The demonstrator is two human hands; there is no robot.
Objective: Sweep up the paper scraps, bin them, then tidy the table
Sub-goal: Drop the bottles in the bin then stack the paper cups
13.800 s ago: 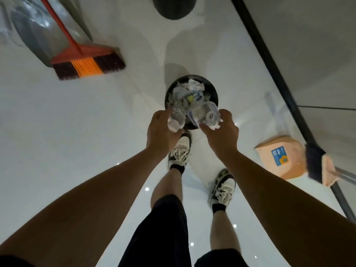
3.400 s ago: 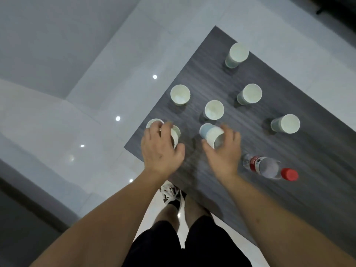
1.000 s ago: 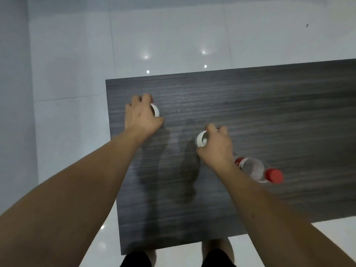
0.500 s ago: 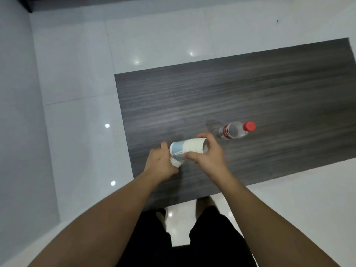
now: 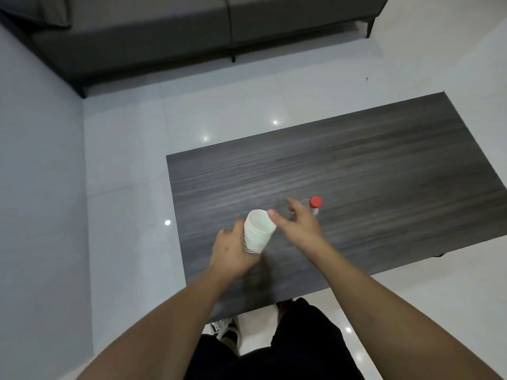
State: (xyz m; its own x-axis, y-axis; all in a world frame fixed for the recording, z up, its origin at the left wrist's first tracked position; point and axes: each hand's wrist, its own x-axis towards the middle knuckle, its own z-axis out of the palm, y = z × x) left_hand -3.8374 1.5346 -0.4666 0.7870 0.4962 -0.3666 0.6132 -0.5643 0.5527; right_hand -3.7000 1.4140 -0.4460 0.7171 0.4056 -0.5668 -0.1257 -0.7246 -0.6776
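Note:
A stack of several nested white paper cups (image 5: 257, 231) is held upright, mouth up, over the near left part of the dark wood-grain table (image 5: 370, 174). My left hand (image 5: 231, 252) is wrapped around the stack's lower half. My right hand (image 5: 297, 223) hovers just to the right of the stack with fingers spread, its thumb near the top cup's rim. Behind that hand stands a clear plastic bottle with a red cap (image 5: 315, 203), mostly hidden by the fingers.
A dark grey sofa (image 5: 192, 31) stands on the far side of the white tiled floor (image 5: 123, 174). A grey wall (image 5: 38, 187) runs along the left. My legs and a sneaker (image 5: 226, 329) are at the table's near edge.
The cup stack has turned from lying sideways between both hands to upright in my left hand. My right hand has let go and opened. The view has tilted up to show the sofa.

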